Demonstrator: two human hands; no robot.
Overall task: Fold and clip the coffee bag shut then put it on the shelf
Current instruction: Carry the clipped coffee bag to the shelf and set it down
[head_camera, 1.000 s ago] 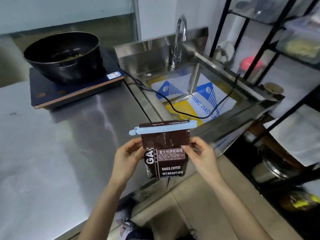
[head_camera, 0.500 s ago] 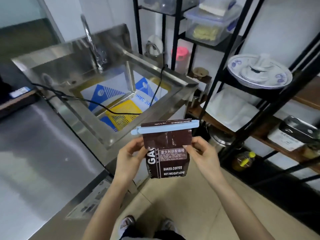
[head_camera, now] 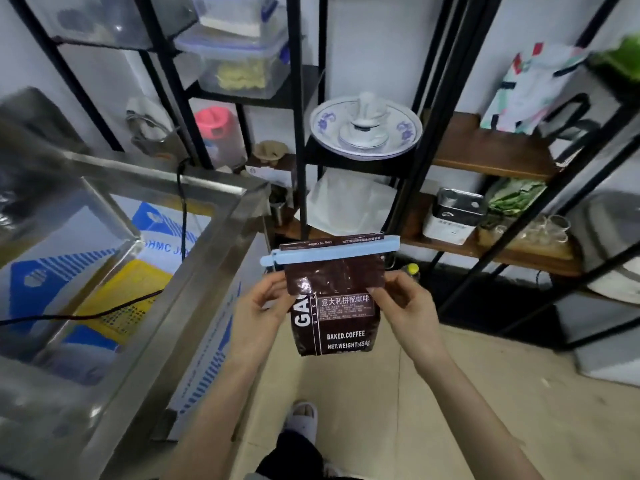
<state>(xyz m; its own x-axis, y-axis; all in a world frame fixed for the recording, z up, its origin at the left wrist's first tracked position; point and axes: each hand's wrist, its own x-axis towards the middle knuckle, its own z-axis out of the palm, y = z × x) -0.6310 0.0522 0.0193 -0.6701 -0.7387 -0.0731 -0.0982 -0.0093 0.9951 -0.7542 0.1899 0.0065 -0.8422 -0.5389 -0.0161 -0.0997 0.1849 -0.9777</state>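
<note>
A dark brown coffee bag (head_camera: 332, 306) with white print hangs upright in front of me, above the floor. A light blue clip bar (head_camera: 329, 252) is clamped across its folded top. My left hand (head_camera: 258, 306) pinches the bag's left edge and my right hand (head_camera: 403, 304) pinches its right edge, both just below the clip. Directly behind the bag stands a black metal shelf rack (head_camera: 303, 161) with wooden boards (head_camera: 485, 150).
The steel sink (head_camera: 194, 237) with a black cable over its rim lies to the left. On the rack sit a blue-patterned plate (head_camera: 365, 128), plastic boxes (head_camera: 239, 64), a white folded bag (head_camera: 346, 206), a tin (head_camera: 453, 214) and glasses (head_camera: 550, 230). Tiled floor lies below.
The view has swung right from the counter and sink toward the shelf rack. Both hands keep the same hold on the clipped bag, which is now in front of the rack.
</note>
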